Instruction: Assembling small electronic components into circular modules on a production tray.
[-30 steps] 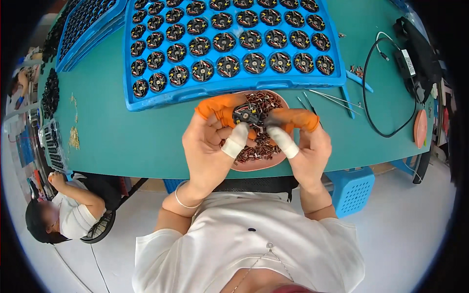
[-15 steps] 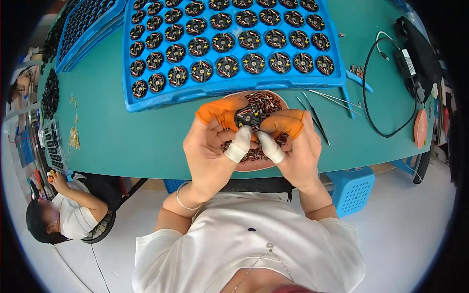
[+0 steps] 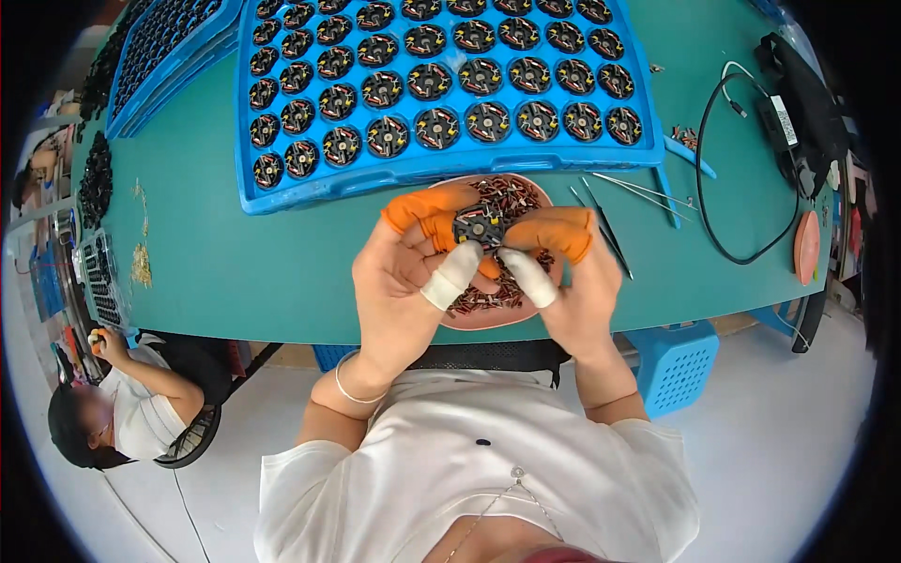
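A round black part (image 3: 478, 228) with small metal and yellow pieces on its face is held up over a pink bowl (image 3: 481, 322) of small reddish-brown parts (image 3: 510, 196). My left hand (image 3: 413, 272) grips its left side between an orange-covered finger and a white-covered thumb. From the right, my right hand (image 3: 561, 267) has its thumb and orange-covered fingers pinched at the part's lower right edge. Whether a separate small piece sits in that pinch is hidden. A large blue tray (image 3: 450, 167) beyond my hands carries rows of similar round black parts.
Tweezers (image 3: 610, 230) lie right of the bowl, near a blue-handled tool (image 3: 690, 156). A black cable (image 3: 723, 246) loops beside a black bag (image 3: 798, 103). Stacked blue trays (image 3: 174, 89) stand far left. A co-worker (image 3: 141, 394) sits at lower left; a blue stool (image 3: 671, 366) stands at right.
The round black part has turned slightly between my fingers. My right thumb has shifted a little to the right, and both hands stay over the bowl.
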A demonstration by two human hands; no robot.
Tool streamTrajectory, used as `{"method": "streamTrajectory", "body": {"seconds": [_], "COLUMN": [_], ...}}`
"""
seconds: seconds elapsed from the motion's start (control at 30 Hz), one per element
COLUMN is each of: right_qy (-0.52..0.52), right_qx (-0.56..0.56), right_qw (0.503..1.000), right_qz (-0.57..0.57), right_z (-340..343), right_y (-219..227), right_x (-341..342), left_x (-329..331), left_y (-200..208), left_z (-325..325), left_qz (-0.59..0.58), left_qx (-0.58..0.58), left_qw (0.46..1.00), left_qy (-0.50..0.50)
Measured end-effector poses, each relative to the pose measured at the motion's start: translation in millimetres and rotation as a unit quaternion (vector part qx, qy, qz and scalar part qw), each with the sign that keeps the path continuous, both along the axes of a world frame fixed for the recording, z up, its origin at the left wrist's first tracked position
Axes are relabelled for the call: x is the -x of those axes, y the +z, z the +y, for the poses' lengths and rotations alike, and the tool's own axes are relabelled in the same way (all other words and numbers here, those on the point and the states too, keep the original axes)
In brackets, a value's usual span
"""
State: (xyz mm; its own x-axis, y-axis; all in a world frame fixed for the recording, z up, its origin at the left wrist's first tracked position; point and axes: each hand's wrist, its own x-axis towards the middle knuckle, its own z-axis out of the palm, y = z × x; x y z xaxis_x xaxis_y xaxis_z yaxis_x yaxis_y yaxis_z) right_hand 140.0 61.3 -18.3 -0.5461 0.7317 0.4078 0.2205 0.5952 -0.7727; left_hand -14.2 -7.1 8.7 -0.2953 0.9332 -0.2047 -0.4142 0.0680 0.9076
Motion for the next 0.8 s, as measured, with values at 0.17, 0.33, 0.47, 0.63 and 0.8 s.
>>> {"method": "streamTrajectory", "body": {"seconds": [0.17, 0.33, 0.47, 0.63, 0.8], "right_qy": [0.020, 0.043, 0.046, 0.052, 0.038], "right_qx": [0.331, 0.367, 0.360, 0.373, 0.394], "right_qw": [0.917, 0.899, 0.902, 0.897, 0.891], "right_qz": [0.220, 0.236, 0.234, 0.230, 0.223], "right_z": [-5.6, -3.2, -3.5, -3.0, -3.8], "right_y": [-0.6, -2.2, -3.4, -1.8, 3.6], "right_x": [1.9, 1.0, 1.8, 0.2, 1.7], "left_x": [-0.9, -2.3, -7.3, -5.1, -9.3], "left_y": [-0.4, 5.8, -0.5, 1.0, 1.4], "left_z": [-1.8, -1.7, -1.1, -5.4, -6.8], "left_qz": [-0.017, -0.020, 0.107, 0.071, 0.104], "left_qx": [-0.008, 0.008, -0.018, 0.002, -0.001], "left_qw": [1.000, 0.999, 0.994, 0.997, 0.995], "left_qy": [-0.014, -0.032, -0.002, -0.021, -0.003]}}
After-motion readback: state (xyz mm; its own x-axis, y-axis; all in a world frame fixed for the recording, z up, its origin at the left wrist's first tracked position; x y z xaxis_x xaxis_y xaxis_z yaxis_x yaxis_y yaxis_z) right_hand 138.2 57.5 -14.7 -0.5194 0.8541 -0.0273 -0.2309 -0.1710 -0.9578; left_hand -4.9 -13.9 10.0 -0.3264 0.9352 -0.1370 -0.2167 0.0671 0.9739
